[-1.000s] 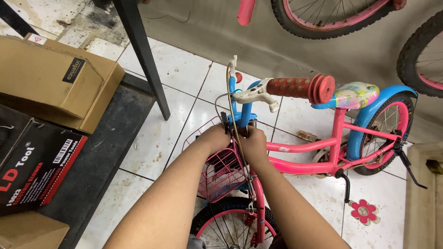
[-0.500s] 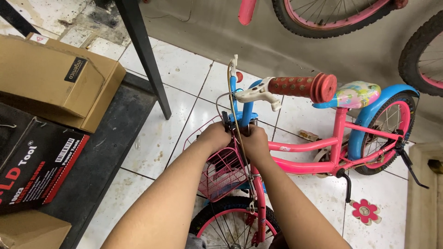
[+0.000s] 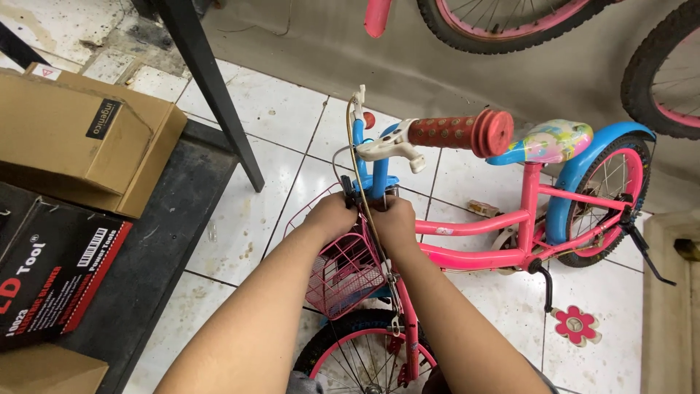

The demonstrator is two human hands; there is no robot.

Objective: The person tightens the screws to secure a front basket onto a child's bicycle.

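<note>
While both hands, left hand [image 3: 332,217] and right hand [image 3: 394,215], grip the stem [image 3: 370,191] above the basket [image 3: 343,270], the handlebar [image 3: 445,133] sits mounted but turned sideways.

Two bare forearms, bare hands [image 3: 364,217], no sleeves

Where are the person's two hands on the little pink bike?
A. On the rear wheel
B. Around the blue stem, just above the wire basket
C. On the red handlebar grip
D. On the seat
B: the left hand and right hand close on either side of the blue stem, right above the pink basket; the red grip is untouched.
</note>
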